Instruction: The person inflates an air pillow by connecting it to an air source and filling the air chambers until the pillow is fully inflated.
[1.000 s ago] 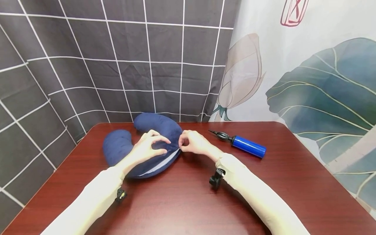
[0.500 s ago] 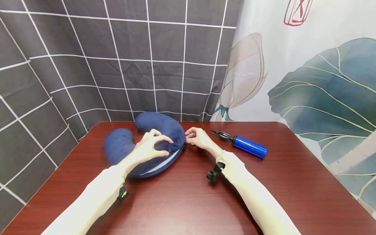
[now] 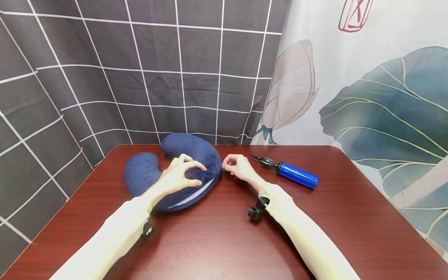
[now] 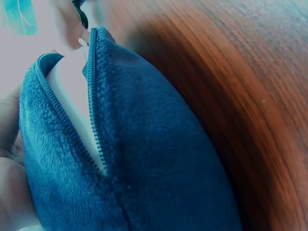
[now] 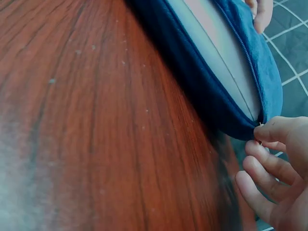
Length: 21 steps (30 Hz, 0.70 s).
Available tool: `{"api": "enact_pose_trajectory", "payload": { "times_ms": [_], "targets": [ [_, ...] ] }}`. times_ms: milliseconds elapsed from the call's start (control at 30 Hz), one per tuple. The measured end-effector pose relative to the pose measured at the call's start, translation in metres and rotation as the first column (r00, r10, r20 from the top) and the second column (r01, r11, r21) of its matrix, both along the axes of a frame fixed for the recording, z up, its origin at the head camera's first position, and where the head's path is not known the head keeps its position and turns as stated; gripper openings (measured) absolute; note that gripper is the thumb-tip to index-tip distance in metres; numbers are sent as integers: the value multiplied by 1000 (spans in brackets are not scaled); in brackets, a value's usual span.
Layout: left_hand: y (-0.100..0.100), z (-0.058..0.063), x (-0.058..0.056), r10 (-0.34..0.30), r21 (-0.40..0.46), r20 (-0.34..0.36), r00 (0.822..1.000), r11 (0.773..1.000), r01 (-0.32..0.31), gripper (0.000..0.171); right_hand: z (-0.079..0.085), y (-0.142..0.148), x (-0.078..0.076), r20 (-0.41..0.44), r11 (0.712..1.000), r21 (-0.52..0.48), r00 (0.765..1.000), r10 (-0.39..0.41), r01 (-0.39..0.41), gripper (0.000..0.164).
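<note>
A dark blue U-shaped neck pillow [image 3: 141,171] lies on the table, its curved back towards me and to the right. Along that back runs an unzipped zipper [image 4: 94,110], and a white inner [image 5: 216,53] shows through the gap. My left hand [image 3: 176,175] rests on top of the cover, thumb and index finger spread apart. At the right end of the zipper, my right hand [image 3: 241,167] pinches the zipper pull [image 5: 260,127] between thumb and index finger. Its other fingers are loosely bent below, and most of the pull is hidden by the fingertips.
A blue hand air pump [image 3: 297,175] with a black nozzle lies right of my right hand on the reddish-brown table [image 3: 210,241]. Behind stand a dark grid-patterned curtain [image 3: 147,50] and a pale curtain with plant drawings [image 3: 378,101].
My right hand has shifted slightly right along the pillow's end, its fingers loosening and then closing again at the zipper end. The left hand stays on the pillow; the view has shifted slightly.
</note>
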<state>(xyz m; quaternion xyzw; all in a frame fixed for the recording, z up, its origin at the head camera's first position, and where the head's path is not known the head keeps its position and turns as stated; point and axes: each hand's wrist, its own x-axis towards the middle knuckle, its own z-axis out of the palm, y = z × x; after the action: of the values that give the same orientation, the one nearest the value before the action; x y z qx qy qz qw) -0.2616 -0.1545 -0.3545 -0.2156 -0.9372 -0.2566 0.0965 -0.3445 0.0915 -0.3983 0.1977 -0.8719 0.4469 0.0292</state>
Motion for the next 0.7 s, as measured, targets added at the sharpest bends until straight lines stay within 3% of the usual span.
{"api": "enact_pose_trajectory", "payload": {
  "times_ms": [367,700],
  "targets": [
    [1,2,1,16,-8,15,1000,1000,-16,36,0,0,10,-95,994,104,994,47,-37,5],
    [2,1,0,23,-6,26,999,1000,-23,36,5,-4,25,-106,988,114,987,117,-105,6]
  ]
}}
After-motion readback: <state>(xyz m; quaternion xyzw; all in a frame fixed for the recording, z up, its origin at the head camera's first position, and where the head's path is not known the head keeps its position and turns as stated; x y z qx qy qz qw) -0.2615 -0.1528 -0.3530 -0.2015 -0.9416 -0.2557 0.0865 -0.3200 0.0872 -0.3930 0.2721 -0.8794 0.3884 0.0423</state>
